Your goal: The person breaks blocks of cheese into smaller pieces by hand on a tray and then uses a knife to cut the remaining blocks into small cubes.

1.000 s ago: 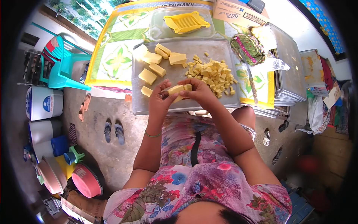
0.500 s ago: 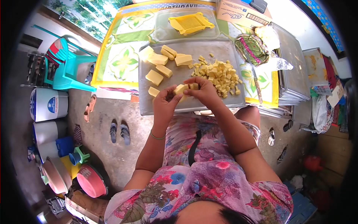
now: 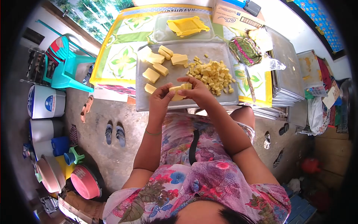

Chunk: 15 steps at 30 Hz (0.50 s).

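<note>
Over the front edge of a grey metal tray [image 3: 149, 106], my left hand [image 3: 162, 96] grips the left end of a pale yellow block [image 3: 176, 89]. The fingers of my right hand [image 3: 195, 91] close on the block's right end, where smaller pieces show between them. Several larger yellow blocks [image 3: 151, 75] lie on the left of the tray. To the right of my hands is a heap of small yellow cubes [image 3: 212, 74]. Behind the tray, a yellow slotted tool [image 3: 188, 26] rests on a clear plastic lid or container [image 3: 161, 33].
A knife [image 3: 250, 84] lies on the patterned tablecloth [image 3: 125, 61] right of the tray, near a green woven item [image 3: 244, 51]. At the back right stands a cardboard box [image 3: 236, 15]. Stacked metal trays [image 3: 285, 67] are farther right, a teal chair [image 3: 72, 74] at left.
The whole view has shifted slightly, moving the table and tray a little left and up in the picture. Both hands still hold the block, now turned more level.
</note>
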### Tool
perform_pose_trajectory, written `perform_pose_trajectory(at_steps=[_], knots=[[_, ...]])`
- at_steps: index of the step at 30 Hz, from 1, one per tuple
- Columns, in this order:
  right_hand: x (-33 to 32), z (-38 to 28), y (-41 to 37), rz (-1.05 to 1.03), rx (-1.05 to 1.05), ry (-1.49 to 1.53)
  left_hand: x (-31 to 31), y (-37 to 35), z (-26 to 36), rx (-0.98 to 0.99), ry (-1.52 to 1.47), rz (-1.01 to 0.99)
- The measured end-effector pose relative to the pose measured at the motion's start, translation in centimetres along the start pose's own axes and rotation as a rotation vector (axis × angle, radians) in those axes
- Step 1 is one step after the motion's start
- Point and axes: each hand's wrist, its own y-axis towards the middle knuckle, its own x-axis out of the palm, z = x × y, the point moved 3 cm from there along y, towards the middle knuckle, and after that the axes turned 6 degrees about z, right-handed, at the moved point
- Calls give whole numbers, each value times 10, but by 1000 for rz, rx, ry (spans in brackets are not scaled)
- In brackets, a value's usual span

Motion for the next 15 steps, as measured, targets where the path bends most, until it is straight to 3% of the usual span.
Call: perform_pose_trajectory(at_steps=[10, 12, 15], knots=[[-1, 0, 0, 111, -112, -83, 11, -11, 4, 226, 359, 136], [-4, 7, 4, 94, -41, 59, 9, -8, 5, 239, 367, 143], [-10, 15, 11, 41, 53, 275, 6, 0, -5, 16, -117, 139]])
